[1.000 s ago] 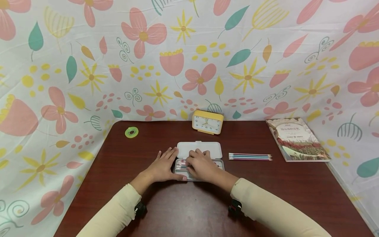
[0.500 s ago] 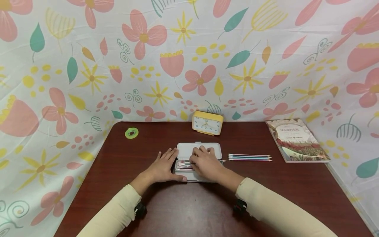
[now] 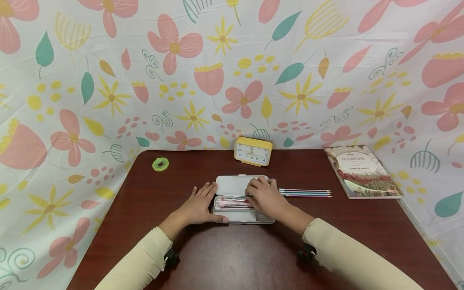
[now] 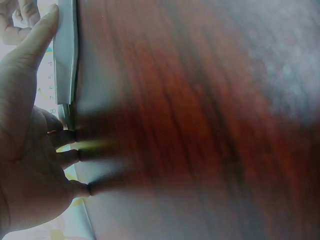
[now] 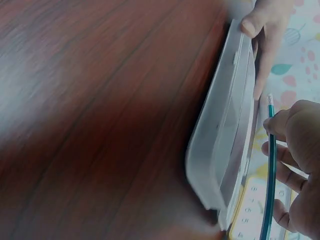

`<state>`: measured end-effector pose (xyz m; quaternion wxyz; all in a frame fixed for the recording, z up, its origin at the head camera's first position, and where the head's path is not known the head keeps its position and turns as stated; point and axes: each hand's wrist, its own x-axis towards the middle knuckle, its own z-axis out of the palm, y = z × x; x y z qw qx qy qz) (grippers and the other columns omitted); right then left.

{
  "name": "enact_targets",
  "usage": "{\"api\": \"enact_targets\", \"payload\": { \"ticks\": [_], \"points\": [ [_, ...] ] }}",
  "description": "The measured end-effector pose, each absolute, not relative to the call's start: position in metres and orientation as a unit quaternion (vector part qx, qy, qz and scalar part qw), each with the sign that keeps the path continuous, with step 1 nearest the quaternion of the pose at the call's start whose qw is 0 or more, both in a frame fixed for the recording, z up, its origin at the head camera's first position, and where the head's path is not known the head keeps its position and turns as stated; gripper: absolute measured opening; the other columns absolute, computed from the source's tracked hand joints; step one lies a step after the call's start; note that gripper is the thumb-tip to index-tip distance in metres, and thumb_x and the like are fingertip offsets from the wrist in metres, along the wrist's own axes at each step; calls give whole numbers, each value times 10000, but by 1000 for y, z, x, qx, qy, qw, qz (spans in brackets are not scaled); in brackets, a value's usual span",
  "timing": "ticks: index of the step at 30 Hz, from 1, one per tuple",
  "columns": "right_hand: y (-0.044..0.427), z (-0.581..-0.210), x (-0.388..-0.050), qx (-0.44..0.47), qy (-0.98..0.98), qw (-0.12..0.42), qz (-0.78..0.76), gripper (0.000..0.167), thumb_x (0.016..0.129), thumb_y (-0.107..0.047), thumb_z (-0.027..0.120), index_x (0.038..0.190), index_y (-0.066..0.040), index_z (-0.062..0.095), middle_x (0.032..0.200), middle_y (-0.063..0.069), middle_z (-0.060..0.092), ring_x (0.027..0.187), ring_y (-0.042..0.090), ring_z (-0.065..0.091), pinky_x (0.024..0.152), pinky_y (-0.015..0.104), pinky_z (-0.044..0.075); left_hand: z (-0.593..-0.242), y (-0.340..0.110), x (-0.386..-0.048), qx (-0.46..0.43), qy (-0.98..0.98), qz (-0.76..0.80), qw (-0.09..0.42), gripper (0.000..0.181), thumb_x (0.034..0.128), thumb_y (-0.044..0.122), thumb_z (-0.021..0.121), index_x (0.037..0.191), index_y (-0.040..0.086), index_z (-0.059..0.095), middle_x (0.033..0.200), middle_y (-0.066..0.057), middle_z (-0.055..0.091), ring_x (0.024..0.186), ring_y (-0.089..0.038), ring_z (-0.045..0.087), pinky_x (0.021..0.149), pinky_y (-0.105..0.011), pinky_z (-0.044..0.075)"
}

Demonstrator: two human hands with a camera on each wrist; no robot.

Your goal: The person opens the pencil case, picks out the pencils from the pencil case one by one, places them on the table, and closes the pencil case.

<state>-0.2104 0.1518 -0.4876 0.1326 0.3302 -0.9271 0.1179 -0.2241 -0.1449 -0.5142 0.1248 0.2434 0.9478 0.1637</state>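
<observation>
A white pencil case (image 3: 235,217) lies on the table with its lid raised toward the back. Several pencils (image 3: 235,204) lie in its rear compartment. My left hand (image 3: 198,207) spreads along the case's left side, fingers straight, with the thumb resting on the front-left rim. Over the case's right half, my right hand (image 3: 267,199) pinches a teal pencil (image 5: 271,175) between thumb and fingers. In the right wrist view that pencil stands apart from the case, its eraser end showing near the thumb; the head view mostly hides it behind the hand.
To the right of the case, several pencils (image 3: 306,193) lie side by side in a row. A yellow alarm clock (image 3: 253,151) stands behind the case. A book (image 3: 363,171) lies at the back right, and a green tape roll (image 3: 160,164) at the back left.
My right hand has moved rightward from the middle of the case, carrying the pencil and uncovering the pencils inside. My left hand has stayed at the case's left side.
</observation>
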Motion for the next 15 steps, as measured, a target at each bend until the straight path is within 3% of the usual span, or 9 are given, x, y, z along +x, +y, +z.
{"api": "enact_targets", "payload": {
  "ticks": [15],
  "points": [
    [208,-498,-211,296,-933,160,129,89,971,-180,877,1040,-189,821,1046,-22,639,963,194,526,880,606,456,-513,-145,-223,242,947,169,128,1362,831,839,779,1773,50,194,1857,-130,221,1737,-383,171,1364,-718,132]
  ]
}}
